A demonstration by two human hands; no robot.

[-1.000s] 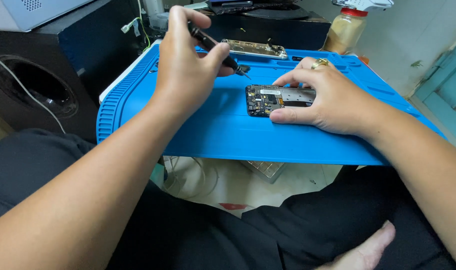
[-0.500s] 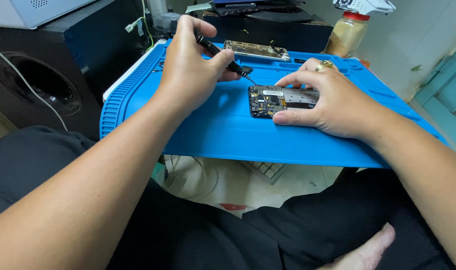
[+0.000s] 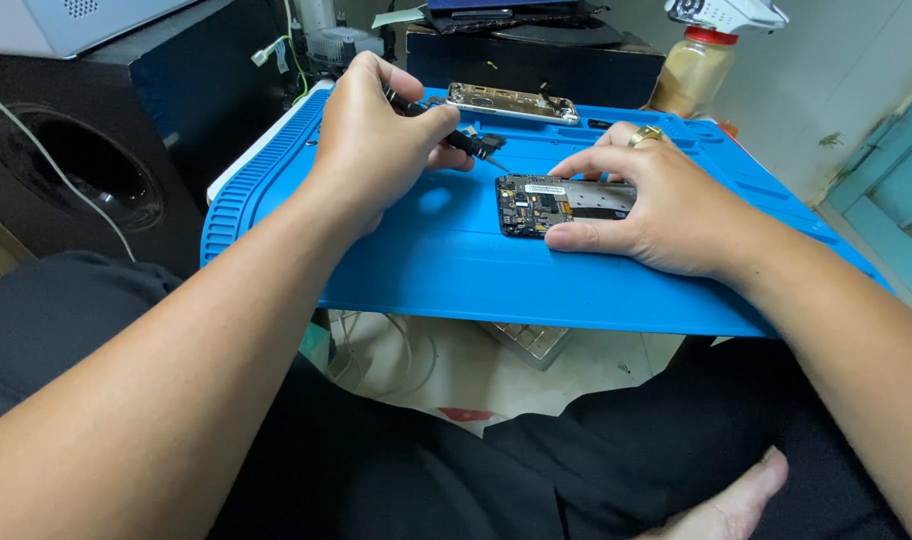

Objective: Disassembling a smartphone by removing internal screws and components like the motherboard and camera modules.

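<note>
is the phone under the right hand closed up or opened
Opened. The phone lies flat on the blue mat with its circuit board and components bare, pinned by the right hand.

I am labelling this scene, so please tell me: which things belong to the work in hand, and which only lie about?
In use:
- left hand holding a black screwdriver
- right hand steadying the opened phone
- blue mat

Lying about:
- phone frame at the mat's far edge
- spray bottle
- black speaker
</note>
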